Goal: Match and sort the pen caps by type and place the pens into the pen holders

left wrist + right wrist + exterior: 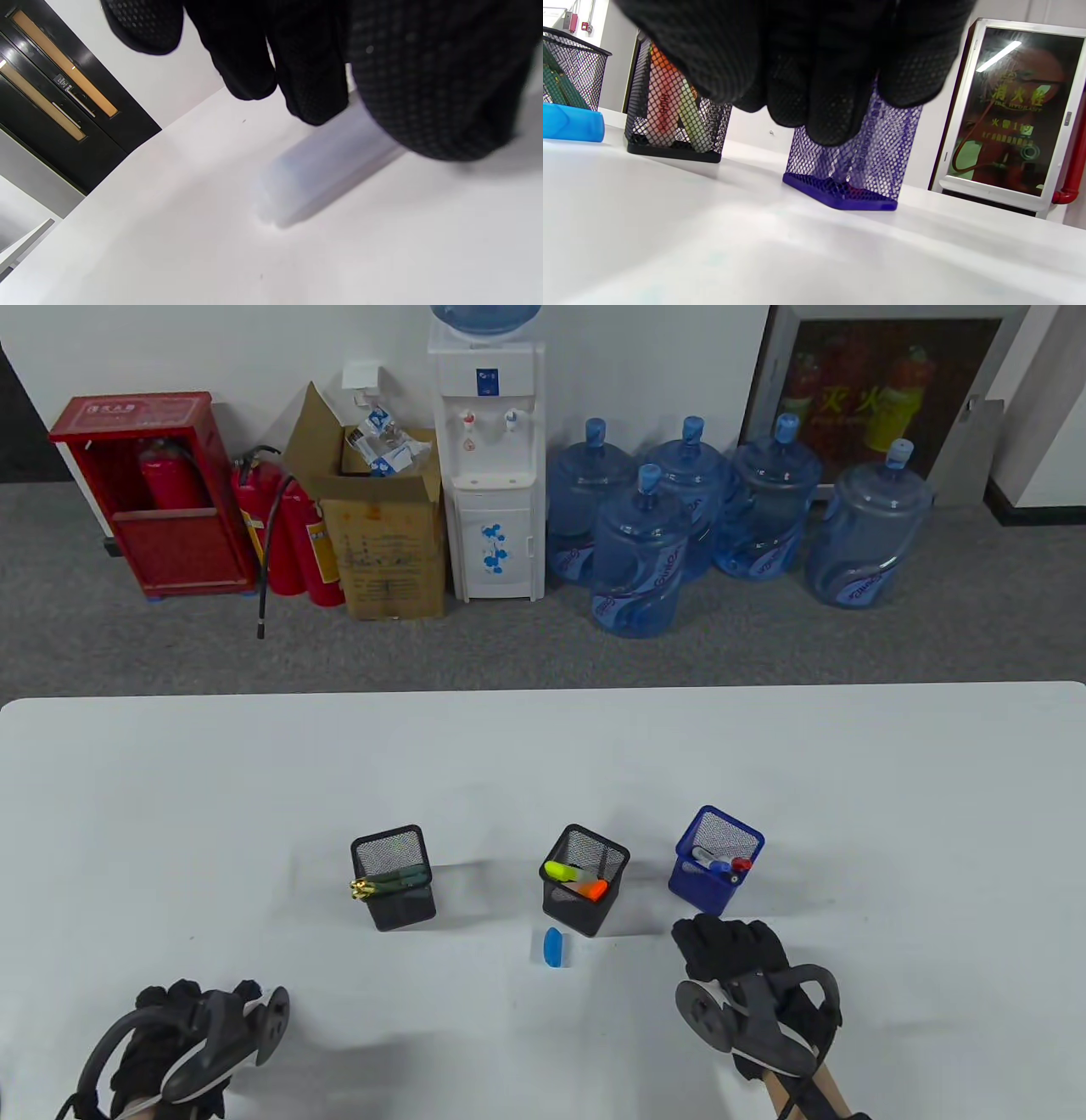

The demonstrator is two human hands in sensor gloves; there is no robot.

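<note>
**Risk check: one blue piece loose on the bench, left hand on an unclear object**

The left hand (182, 1035) is resting low at the near left edge of the white bench (170, 780). In the left wrist view its gloved fingertips (314, 97) are sitting over a pale, translucent cylindrical piece (322, 169) lying on the bench. It is too blurred to say whether this is a cap or a pen barrel, and I cannot tell whether the fingers are pinching it or only touching. Risk: if the hold is loose, the round piece is likely to roll away toward the bench edge.

The left black mesh holder (394, 878) is carrying dark green pens with gold ends leaning over its rim; a bump could tip them out. The middle black mesh holder (585, 880) is holding yellow and orange highlighters. Just in front of it, the blue highlighter piece (553, 947) is lying flat on the bench, unsorted. Judged by type, it belongs in the middle holder; dropping it in the wrong one is the main sorting error available.

The blue mesh holder (719, 858) is holding markers with blue and red caps. The right hand (728, 954) is hanging just beside its near wall, fingers loosely curled, grasping nothing visible. A careless sweep leftward could be knocking this light holder over.
</note>
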